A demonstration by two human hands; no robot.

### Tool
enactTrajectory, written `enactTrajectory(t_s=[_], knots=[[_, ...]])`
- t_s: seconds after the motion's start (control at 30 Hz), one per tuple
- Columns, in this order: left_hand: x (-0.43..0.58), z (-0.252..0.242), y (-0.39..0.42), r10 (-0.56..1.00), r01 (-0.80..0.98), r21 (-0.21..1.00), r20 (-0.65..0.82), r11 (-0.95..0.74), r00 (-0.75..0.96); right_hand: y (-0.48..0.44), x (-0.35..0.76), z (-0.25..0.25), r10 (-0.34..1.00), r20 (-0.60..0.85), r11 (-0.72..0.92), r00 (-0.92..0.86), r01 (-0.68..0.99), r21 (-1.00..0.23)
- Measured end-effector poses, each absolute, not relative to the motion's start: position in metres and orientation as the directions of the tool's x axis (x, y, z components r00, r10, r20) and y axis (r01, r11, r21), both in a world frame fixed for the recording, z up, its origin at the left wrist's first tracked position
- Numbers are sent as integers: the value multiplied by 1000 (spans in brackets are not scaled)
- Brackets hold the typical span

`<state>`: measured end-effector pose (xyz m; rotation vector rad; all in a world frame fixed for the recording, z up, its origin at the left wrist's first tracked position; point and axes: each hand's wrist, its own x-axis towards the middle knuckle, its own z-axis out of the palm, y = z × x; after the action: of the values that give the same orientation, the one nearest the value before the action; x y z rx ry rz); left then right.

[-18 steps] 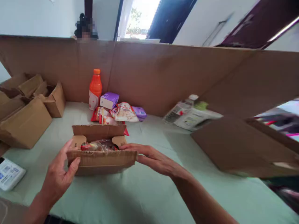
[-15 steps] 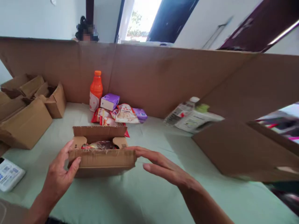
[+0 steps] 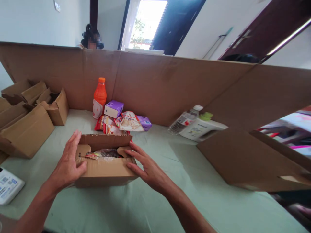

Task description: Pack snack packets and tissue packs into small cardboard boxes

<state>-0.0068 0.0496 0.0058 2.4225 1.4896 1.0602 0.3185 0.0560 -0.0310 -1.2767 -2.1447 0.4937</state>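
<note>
A small cardboard box stands on the green cloth in front of me, its back flap upright and its top partly uncovered. Inside shows a shiny plastic-wrapped packet, largely hidden by the flaps. My left hand lies along the box's left end, fingers stretched upward and thumb by the front flap. At the right end, my right hand has its fingers apart, with the fingertips at the side flap and the thumb at the front flap. Both hands are open, touching the box.
Behind the box are an orange bottle, purple packs and snack bags. Cardboard boxes stand left, above a white pack. Right are a clear bottle, a white jug and a larger box. A person is beyond the cardboard wall.
My right hand has moved left onto the box's right end. My left fingers have straightened upward along its left end. The front flap is tilted further inward.
</note>
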Motion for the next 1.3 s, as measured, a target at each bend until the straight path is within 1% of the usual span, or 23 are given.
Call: enactTrajectory(t_s=[0.1, 0.17, 0.23, 0.27, 0.33, 0.47, 0.53, 0.6, 0.67, 0.73, 0.8, 0.9, 0.97, 1.0, 1.07, 1.1, 1.2, 1.27, 1.3], knots=[[-7, 7, 57, 798, 725, 428, 534, -540, 279, 52, 311, -38, 875, 415, 476, -249, 598, -645], [-7, 7, 56, 743, 711, 382, 602, -590, 293, 49, 305, -40, 849, 502, 499, -166, 569, -654], [-6, 6, 53, 665, 683, 313, 666, -660, 337, 47, 303, -41, 815, 568, 521, -115, 574, -632], [-6, 6, 52, 638, 669, 290, 683, -684, 357, 46, 303, -41, 797, 592, 539, -121, 587, -604], [-5, 7, 51, 622, 658, 277, 690, -700, 370, 44, 308, -40, 773, 597, 584, -217, 611, -534], [-7, 5, 49, 663, 675, 304, 652, -673, 367, 43, 318, -29, 727, 484, 676, -487, 630, -381], [-9, 1, 46, 687, 695, 311, 633, -648, 357, 48, 316, -17, 722, 403, 685, -562, 661, -306], [-12, -4, 43, 703, 711, 320, 624, -627, 340, 57, 308, -1, 731, 269, 682, -628, 691, -240], [-17, -9, 42, 703, 705, 328, 628, -629, 335, 68, 296, 16, 729, 129, 683, -672, 703, -199], [-22, -12, 45, 694, 694, 328, 633, -641, 342, 80, 284, 30, 708, 45, 700, -705, 692, -177], [-26, -14, 50, 679, 693, 311, 646, -651, 347, 89, 277, 39, 687, 37, 722, -725, 676, -146], [-25, -15, 58, 641, 693, 274, 686, -666, 345, 91, 277, 43, 683, 92, 730, -725, 680, -65], [-17, -16, 60, 628, 681, 281, 703, -676, 334, 79, 284, 44, 696, 128, 715, -706, 698, -43], [-9, -16, 60, 627, 665, 296, 704, -686, 334, 70, 291, 44, 710, 136, 701, -691, 711, -50], [15, -17, 59, 619, 610, 324, 696, -723, 365, 47, 311, 44, 760, 134, 649, -636, 755, -99], [31, -18, 59, 607, 573, 327, 682, -752, 407, 33, 325, 44, 795, 127, 606, -593, 784, -132], [82, -17, 56, 547, 462, 310, 610, -831, 573, -14, 383, 34, 912, 126, 409, -390, 884, -226], [112, -17, 51, 511, 412, 302, 539, -860, 670, -49, 435, 22, 974, 142, 209, -178, 945, -252], [123, -18, 47, 496, 398, 297, 508, -868, 704, -67, 464, 15, 986, 151, 105, -69, 964, -244]])
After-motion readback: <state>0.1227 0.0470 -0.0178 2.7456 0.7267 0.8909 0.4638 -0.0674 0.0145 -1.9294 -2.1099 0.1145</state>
